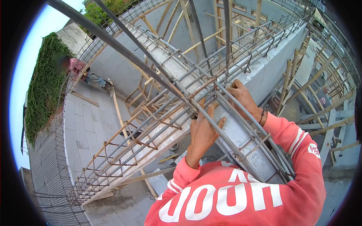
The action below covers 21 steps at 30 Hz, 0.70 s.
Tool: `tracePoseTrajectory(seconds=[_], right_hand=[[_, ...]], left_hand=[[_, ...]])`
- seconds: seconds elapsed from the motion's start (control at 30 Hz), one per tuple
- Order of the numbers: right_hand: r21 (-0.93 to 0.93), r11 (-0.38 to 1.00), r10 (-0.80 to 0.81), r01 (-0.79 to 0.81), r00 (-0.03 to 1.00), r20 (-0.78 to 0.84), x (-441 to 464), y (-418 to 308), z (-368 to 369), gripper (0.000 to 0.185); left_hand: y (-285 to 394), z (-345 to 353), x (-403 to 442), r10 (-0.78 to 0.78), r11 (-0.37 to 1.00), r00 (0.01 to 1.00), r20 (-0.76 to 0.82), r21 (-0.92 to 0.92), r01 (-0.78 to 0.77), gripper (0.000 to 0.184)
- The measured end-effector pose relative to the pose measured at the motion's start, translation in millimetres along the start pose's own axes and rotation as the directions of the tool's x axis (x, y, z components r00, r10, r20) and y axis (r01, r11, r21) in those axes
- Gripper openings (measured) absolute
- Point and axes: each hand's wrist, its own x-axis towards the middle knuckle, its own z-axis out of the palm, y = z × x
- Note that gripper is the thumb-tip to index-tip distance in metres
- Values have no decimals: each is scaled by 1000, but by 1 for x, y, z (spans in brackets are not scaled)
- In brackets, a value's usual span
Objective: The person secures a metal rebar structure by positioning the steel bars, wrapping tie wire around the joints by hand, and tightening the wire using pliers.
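Both my hands are at a junction of steel rebar cages over a pale block wall. My left hand (203, 132) reaches up between the bars, thumb and forefinger apart; a grey bar crosses in front and partly hides its other fingers. Higher and to the right, my right hand (246, 101) has its fingers curled at a long rebar (257, 124); their tips are partly hidden. A short rusty bar (203, 87) crosses the junction near both hands. No tool shows in either hand. Long upright bars (113, 46) rise from the junction.
Another rebar cage (124, 144) runs down to the lower left. Wooden props (188, 28) stand behind the junction, and bamboo poles (290, 81) at the right. A person (78, 67) in a pink top is at the far left wall, near a plank (85, 98).
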Motion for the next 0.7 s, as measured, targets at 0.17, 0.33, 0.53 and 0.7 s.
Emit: tracePoseTrajectory(seconds=[0.17, 0.33, 0.53, 0.7], right_hand=[[-43, 996, 78, -77, 997, 20, 0, -2, 0, 19], [33, 995, 91, -89, 994, -55, 4, -7, -1, 13], [138, 988, 88, -73, 991, -104, 8, -16, 2, 15], [369, 895, 297, -249, 952, -77, 3, -13, 15, 15]], left_hand=[[-6, 5, -2, 114, 993, 989, -97, 35, -111, 48], [-8, 6, -4, 181, 982, 974, -137, 87, -170, 38], [-16, -3, -11, 120, 982, 993, -11, -148, -121, 21], [-11, -13, -11, 103, 970, 992, 73, -227, -84, 16]])
